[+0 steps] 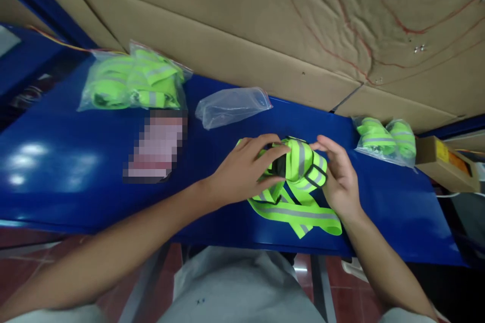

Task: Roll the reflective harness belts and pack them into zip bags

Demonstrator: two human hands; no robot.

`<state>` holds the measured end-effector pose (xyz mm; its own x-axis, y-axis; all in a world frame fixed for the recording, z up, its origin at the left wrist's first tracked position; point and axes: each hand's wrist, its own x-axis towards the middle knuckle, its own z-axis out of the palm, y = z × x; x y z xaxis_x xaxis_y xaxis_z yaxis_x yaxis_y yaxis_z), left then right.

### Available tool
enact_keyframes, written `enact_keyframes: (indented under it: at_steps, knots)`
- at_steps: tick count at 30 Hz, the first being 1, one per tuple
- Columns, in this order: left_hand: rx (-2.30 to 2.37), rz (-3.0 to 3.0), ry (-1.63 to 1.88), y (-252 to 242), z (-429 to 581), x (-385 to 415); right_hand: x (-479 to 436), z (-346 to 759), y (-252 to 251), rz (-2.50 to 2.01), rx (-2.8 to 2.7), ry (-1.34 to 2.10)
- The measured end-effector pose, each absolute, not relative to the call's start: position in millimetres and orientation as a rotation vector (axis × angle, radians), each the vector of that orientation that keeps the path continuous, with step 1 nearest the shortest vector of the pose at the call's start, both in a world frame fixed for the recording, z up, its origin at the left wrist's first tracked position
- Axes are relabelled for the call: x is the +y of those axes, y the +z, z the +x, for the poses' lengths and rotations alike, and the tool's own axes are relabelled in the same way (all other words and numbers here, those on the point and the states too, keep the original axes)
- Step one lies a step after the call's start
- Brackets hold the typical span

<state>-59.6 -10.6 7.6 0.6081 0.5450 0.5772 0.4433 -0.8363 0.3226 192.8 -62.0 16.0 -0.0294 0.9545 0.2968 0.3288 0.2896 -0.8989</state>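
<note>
A roll of neon yellow-green reflective strap [299, 159] with a grey stripe and black buckles is between my hands, over the blue table. My left hand [250, 166] grips its left side, thumb and fingers bent around it. Against the right side rests my right hand [343, 181], its fingertips reaching the top of the roll; part of its grip is hidden. Loose strap ends [303, 212] lie crossed on the table below the roll. Behind my left hand lies a flat clear plastic bag [235, 106] with nothing visible inside.
Clear bags of rolled green straps [132, 81] sit at the back left, near a blurred-out rectangular item [155, 146]. Another bag of rolls [386, 139] lies at the back right beside a cardboard box [447, 164]. Cardboard panels [227, 20] border the blue table [94, 202].
</note>
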Motion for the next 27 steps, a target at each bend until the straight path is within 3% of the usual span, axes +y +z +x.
enact_keyframes:
  at_steps: [5,11,14,19,27]
  knots:
    - [0.878,2.926,1.083,10,-64,-5,-60,196,17,-1.248,-1.577,0.501]
    - [1.057,3.003,1.402,19,-73,3,-42,229,23,-1.373,-1.598,0.273]
    - [0.812,3.120,1.317,20,-74,4,-48,224,33,-1.257,-1.807,0.217]
    - [0.428,3.105,1.384,20,-68,-6,-64,190,35,-1.101,-2.271,0.409]
    - [0.877,3.004,1.448,13,-68,-3,-62,194,36,-1.066,-2.276,0.080]
